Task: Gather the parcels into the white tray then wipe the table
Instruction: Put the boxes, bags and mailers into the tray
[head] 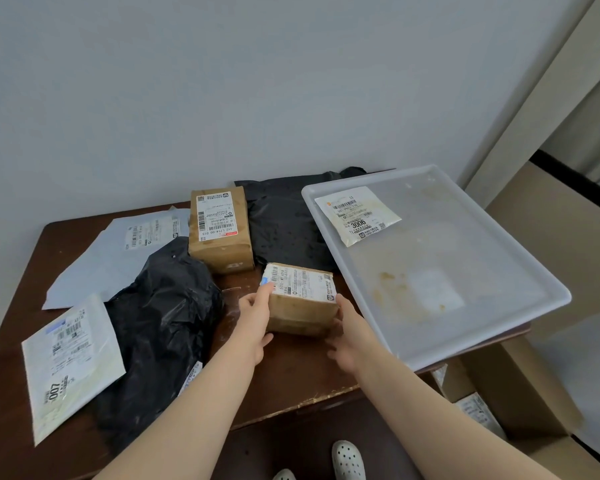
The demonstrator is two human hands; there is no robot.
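- While the small brown box [300,299] is held from both sides near the front of the table [291,375], the gathering is judged barely begun: one parcel lies in the tray, six are still outside it, the wiping is not yet started, and no cloth is seen.
- The left hand [253,317] is set on the box's left side, thumb laid over the top edge by the label and fingers curled under the lower edge.
- The right hand [349,336] is pressed to the right side, thumb up along the face. Its fingers are blurred but appear curled round the lower corner.
- Whether the box is lifted clear of the wood cannot be told.
- To the right, on the floor, a cardboard carton [520,393] is seen; what it holds cannot be told.
- At the near left, a white envelope [68,362] is laid flat, touching a crumpled black bag [163,327].
- Further back, a grey mailer [118,251] is partly covered by that bag, and a taller brown box [219,230] is stood beside it.
- Behind and right of this box, a flat black mailer [284,223] is tucked partly under the tray's edge.
- The white tray [465,244] overhangs the table's right side. Only one white packet [357,214] is held in it, at the far left corner, and the rest of its floor is marked with brownish stains.
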